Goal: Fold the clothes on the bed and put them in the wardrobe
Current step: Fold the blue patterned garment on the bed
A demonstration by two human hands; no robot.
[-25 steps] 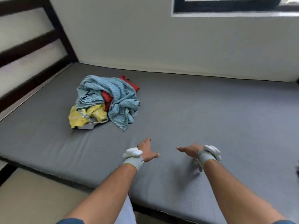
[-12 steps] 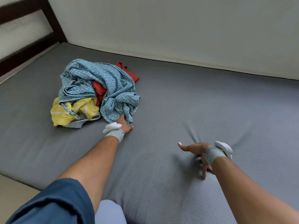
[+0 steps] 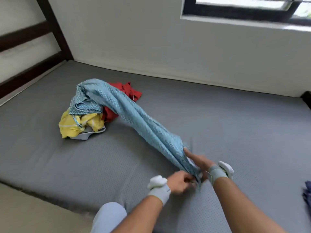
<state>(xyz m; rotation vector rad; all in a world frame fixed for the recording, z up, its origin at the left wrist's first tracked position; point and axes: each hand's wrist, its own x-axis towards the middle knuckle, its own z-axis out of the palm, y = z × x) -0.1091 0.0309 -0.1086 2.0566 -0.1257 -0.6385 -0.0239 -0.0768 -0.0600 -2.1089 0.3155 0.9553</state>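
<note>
Blue-green zigzag-patterned cloth point(image 3: 134, 115) stretches in a long twisted band from the pile of clothes to your hands near the front edge of the grey mattress point(image 3: 235, 123). Your left hand point(image 3: 180, 181) pinches its near end, and your right hand point(image 3: 197, 161) seems to grip it just beside, though motion blur hides the fingers. Behind, a red garment point(image 3: 129, 91) and a yellow striped garment point(image 3: 72, 123) lie crumpled together on the mattress.

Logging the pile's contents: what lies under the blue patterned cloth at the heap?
Under the blue patterned cloth: a red garment, a yellow garment and a pale grey piece at the bottom edge. Anything deeper is covered.
</note>
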